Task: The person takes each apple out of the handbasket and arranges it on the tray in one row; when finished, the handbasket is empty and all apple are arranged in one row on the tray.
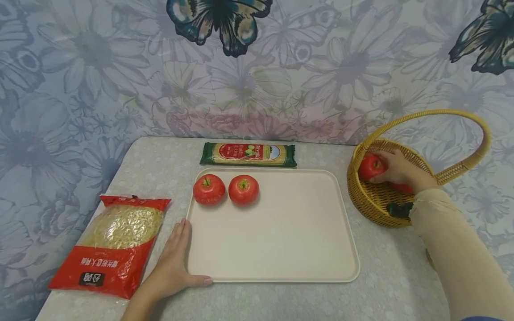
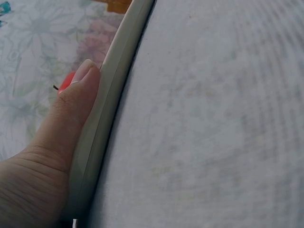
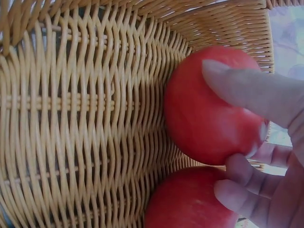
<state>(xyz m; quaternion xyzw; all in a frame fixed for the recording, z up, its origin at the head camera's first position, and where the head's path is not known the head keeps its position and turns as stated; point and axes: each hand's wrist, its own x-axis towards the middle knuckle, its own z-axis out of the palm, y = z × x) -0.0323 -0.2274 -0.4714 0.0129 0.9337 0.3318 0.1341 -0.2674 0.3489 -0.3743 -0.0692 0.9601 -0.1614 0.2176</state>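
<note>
Gripped between the thumb and fingers of the right hand (image 1: pixel 401 170), one red apple (image 1: pixel 371 167) is inside the wicker basket (image 1: pixel 355 191), with another apple (image 3: pixel 190 203) close beside it. From where I stand, I would judge the work to be about half done: the left apple (image 1: pixel 209 189) and the right apple (image 1: pixel 243 190) already sit on the tray (image 1: pixel 277 232), while the two in the basket remain. Left hand (image 1: pixel 172 264) is spread, with no closed grip, along the tray's edge at its near left corner.
</note>
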